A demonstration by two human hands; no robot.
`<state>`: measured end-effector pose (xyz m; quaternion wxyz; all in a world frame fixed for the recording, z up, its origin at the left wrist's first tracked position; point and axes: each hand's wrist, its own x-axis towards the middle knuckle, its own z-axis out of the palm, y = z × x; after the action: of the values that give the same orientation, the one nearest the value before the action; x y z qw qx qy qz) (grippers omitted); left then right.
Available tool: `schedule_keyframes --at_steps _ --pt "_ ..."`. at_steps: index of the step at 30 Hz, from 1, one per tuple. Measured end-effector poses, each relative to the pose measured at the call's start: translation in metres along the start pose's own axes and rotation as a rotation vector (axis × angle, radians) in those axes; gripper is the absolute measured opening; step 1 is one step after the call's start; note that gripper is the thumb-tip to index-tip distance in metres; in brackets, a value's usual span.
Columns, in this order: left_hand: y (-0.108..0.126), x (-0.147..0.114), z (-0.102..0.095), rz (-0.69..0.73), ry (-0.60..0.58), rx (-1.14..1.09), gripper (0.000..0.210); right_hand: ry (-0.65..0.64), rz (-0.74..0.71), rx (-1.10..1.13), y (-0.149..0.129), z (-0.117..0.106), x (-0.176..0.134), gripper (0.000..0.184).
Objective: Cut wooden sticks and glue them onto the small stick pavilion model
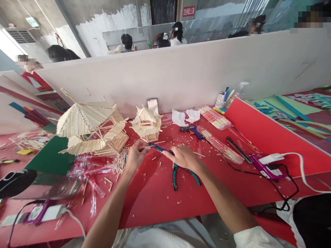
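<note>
My left hand [136,155] is closed in a pinch in front of the small stick house, on what looks like a short wooden stick [146,147]. My right hand [182,155] grips a slim dark blue tool [158,147]; its exact kind is unclear, and its tip reaches my left fingertips. Below my right hand lie pliers with teal handles [175,177], their head hidden. Just beyond my hands stands the small house of wooden sticks [147,124]. A larger stick pavilion [86,120] with a sloped roof stands to the left.
A glue gun [194,131], bagged sticks [216,117], a black cutter [239,150] and a purple power strip [267,167] lie on the right. Stick scraps [120,165] and plastic wrappers [85,165] litter the left. A white partition [181,75] closes the back; people sit beyond.
</note>
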<state>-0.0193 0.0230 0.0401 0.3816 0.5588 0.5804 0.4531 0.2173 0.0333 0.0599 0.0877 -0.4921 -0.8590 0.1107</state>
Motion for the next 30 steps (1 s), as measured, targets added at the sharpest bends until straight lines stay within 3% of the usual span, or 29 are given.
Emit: schedule_keyframes --at_steps 5,11,16,20,25,30 --pt "0.0 0.003 -0.011 -0.018 -0.058 0.085 0.028 -0.031 0.02 0.007 -0.008 0.003 0.004 0.07" --pt "-0.018 0.015 -0.04 -0.105 -0.195 0.135 0.036 -0.122 -0.058 -0.055 -0.024 0.013 0.025 0.07" --pt "-0.031 0.02 -0.067 -0.138 -0.13 0.096 0.041 -0.201 -0.076 -0.036 -0.038 0.018 0.049 0.077" --pt "-0.036 0.019 -0.084 -0.17 -0.114 0.209 0.031 -0.286 -0.078 -0.044 -0.051 0.019 0.06 0.077" --pt "-0.032 0.018 -0.089 -0.066 -0.076 0.332 0.02 -0.299 -0.11 -0.1 -0.052 0.018 0.061 0.074" --pt "-0.026 0.02 -0.079 0.027 -0.058 0.197 0.025 -0.279 -0.062 -0.015 -0.03 0.008 0.045 0.074"
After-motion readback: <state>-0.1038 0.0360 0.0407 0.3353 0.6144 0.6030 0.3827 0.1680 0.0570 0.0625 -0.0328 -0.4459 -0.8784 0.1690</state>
